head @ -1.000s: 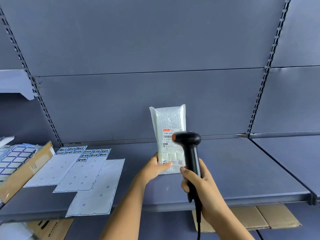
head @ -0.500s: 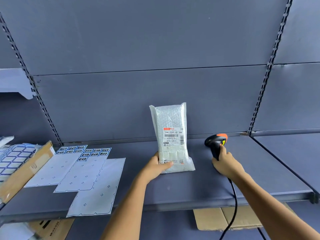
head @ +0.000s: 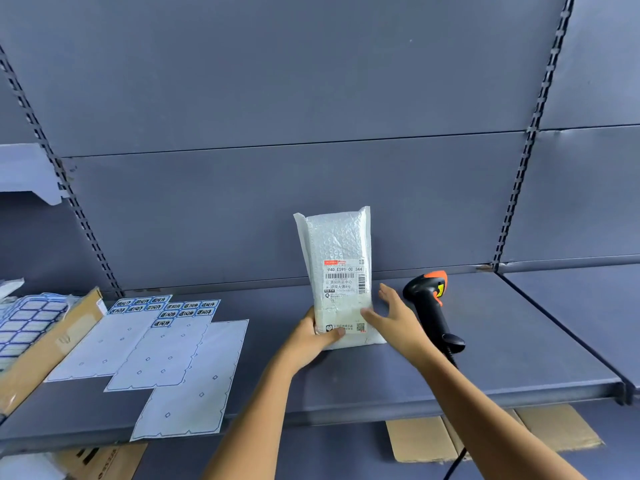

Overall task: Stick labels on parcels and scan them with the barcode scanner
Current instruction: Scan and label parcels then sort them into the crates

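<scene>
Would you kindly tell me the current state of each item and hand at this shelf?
parcel: upright on the shelf, printed label facing the camera.
left hand: grips the parcel's lower left corner.
right hand: open, fingers straight, at the parcel's lower right edge.
barcode scanner: lies on the shelf, no hand on it.
label sheets: flat on the shelf, mostly peeled, a few stickers left at the top.

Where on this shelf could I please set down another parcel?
Bare shelf lies right of the scanner, and between the label sheets and the parcel. The left end is crowded with those sheets and a cardboard box.
</scene>
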Motion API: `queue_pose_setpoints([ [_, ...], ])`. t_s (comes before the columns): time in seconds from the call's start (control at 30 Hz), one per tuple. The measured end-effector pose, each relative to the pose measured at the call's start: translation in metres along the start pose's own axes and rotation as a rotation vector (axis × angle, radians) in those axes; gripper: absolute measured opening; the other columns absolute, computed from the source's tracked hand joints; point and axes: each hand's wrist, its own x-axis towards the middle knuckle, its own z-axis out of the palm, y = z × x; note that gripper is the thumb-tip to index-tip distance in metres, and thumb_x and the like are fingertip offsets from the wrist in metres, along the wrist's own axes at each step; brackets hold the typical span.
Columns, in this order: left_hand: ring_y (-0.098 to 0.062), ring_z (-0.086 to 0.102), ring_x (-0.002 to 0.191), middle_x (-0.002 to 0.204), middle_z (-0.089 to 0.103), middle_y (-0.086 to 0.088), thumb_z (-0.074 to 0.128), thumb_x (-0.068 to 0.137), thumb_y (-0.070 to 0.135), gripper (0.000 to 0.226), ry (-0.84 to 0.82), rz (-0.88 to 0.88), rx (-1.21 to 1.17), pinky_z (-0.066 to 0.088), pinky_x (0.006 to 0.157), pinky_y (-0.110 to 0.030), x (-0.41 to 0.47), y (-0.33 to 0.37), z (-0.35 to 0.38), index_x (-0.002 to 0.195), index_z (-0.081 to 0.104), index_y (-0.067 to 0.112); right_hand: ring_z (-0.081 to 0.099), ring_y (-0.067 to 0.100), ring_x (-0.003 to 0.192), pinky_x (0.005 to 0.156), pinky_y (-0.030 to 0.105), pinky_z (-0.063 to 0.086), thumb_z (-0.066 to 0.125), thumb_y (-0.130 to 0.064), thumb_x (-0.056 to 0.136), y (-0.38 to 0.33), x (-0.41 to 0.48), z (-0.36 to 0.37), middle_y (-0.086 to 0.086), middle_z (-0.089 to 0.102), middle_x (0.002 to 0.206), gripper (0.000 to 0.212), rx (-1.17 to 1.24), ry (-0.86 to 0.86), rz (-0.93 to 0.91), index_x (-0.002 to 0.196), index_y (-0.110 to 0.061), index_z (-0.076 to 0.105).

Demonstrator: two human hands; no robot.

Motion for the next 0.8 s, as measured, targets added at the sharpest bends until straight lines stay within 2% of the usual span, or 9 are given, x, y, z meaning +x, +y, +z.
queue_pose_setpoints([
  [0.07, 0.0, 0.059, 0.103, 0.115, 0.063, 0.012, 0.071, 0.084, 0.018, 0.047, -0.009, 0.005, -0.009, 0.047, 0.081, -0.012, -0.008, 0.002, 0.001, 0.123, 0.048, 0.027, 0.051, 0.017, 0.125, 0.104, 0.036, 0.042, 0.064, -0.021, 0.089, -0.004, 0.001, 0.008, 0.0, 0.052, 0.137, 0.071, 0.27, -0.028, 0.079, 0.148, -0.013, 0.026],
  [0.13, 0.002, 0.059, 0.1, 0.111, 0.063, 0.016, 0.068, 0.086, 0.021, 0.039, -0.041, -0.01, -0.013, 0.047, 0.078, -0.01, -0.02, 0.006, -0.001, 0.12, 0.05, 0.028, 0.065, 0.02, 0.104, 0.091, 0.038, 0.052, 0.063, -0.018, 0.09, -0.003, 0.0, 0.01, 0.006, 0.068, 0.114, 0.051, 0.297, -0.043, 0.063, 0.136, -0.016, 0.043],
  [0.23, 0.009, 0.061, 0.09, 0.103, 0.064, 0.022, 0.063, 0.088, 0.036, 0.027, -0.113, -0.018, 0.069, 0.046, 0.072, -0.009, -0.034, 0.014, -0.011, 0.114, 0.057, 0.03, 0.071, 0.02, 0.085, 0.073, 0.033, 0.056, 0.058, -0.015, 0.093, -0.004, -0.004, 0.009, 0.007, 0.072, 0.095, 0.023, 0.39, -0.06, 0.03, 0.115, -0.019, 0.056],
  [0.3, 0.002, 0.06, 0.078, 0.088, 0.064, 0.019, 0.056, 0.09, 0.045, 0.026, -0.07, 0.003, 0.215, 0.045, 0.068, -0.015, -0.04, 0.019, -0.025, 0.104, 0.061, 0.024, 0.071, 0.017, 0.08, 0.069, 0.03, 0.054, 0.057, -0.015, 0.093, -0.004, -0.005, 0.011, 0.002, 0.073, 0.091, 0.017, 0.417, -0.063, 0.055, 0.11, -0.019, 0.059],
  [0.37, -0.009, 0.059, 0.076, 0.083, 0.066, 0.011, 0.051, 0.089, 0.053, 0.036, 0.038, 0.016, 0.384, 0.045, 0.073, -0.025, -0.044, 0.017, -0.044, 0.096, 0.063, 0.02, 0.07, 0.019, 0.083, 0.074, 0.034, 0.055, 0.059, -0.016, 0.092, -0.001, -0.002, 0.011, 0.003, 0.071, 0.095, 0.019, 0.359, -0.047, 0.102, 0.111, -0.016, 0.06],
  [0.43, -0.011, 0.062, 0.081, 0.085, 0.069, 0.009, 0.051, 0.089, 0.053, 0.029, 0.133, -0.019, 0.47, 0.048, 0.077, -0.029, -0.05, 0.011, -0.065, 0.092, 0.063, 0.027, 0.069, 0.022, 0.089, 0.083, 0.039, 0.055, 0.06, -0.017, 0.091, 0.003, 0.001, 0.011, 0.004, 0.071, 0.1, 0.023, 0.292, -0.042, 0.153, 0.113, -0.012, 0.063],
  [0.6, -0.009, 0.06, 0.086, 0.088, 0.062, 0.021, 0.051, 0.09, 0.029, 0.011, 0.231, -0.086, 0.573, 0.048, 0.081, -0.029, -0.065, -0.007, -0.099, 0.088, 0.061, 0.032, 0.066, 0.02, 0.09, 0.089, 0.037, 0.051, 0.06, -0.025, 0.087, 0.007, 0.005, 0.017, 0.004, 0.071, 0.099, 0.028, 0.033, -0.059, 0.238, 0.11, -0.01, 0.067],
  [0.73, -0.007, 0.059, 0.086, 0.094, 0.063, 0.016, 0.053, 0.09, 0.023, 0.012, 0.359, -0.054, 0.615, 0.049, 0.077, -0.028, -0.071, -0.021, -0.117, 0.087, 0.061, 0.032, 0.042, 0.034, 0.121, 0.097, 0.039, 0.036, 0.056, -0.036, 0.088, -0.006, 0.001, 0.022, 0.013, 0.047, 0.131, 0.046, -0.505, 0.056, 0.239, 0.126, -0.011, 0.051],
  [0.8, -0.012, 0.058, 0.09, 0.103, 0.061, 0.011, 0.053, 0.089, 0.019, 0.013, 0.464, -0.034, 0.684, 0.046, 0.075, -0.028, -0.071, -0.029, -0.129, 0.093, 0.062, 0.028, 0.033, 0.035, 0.127, 0.1, 0.042, 0.032, 0.058, -0.035, 0.087, -0.012, -0.006, 0.027, 0.011, 0.04, 0.137, 0.051, -0.598, 0.132, 0.135, 0.132, -0.015, 0.045],
])
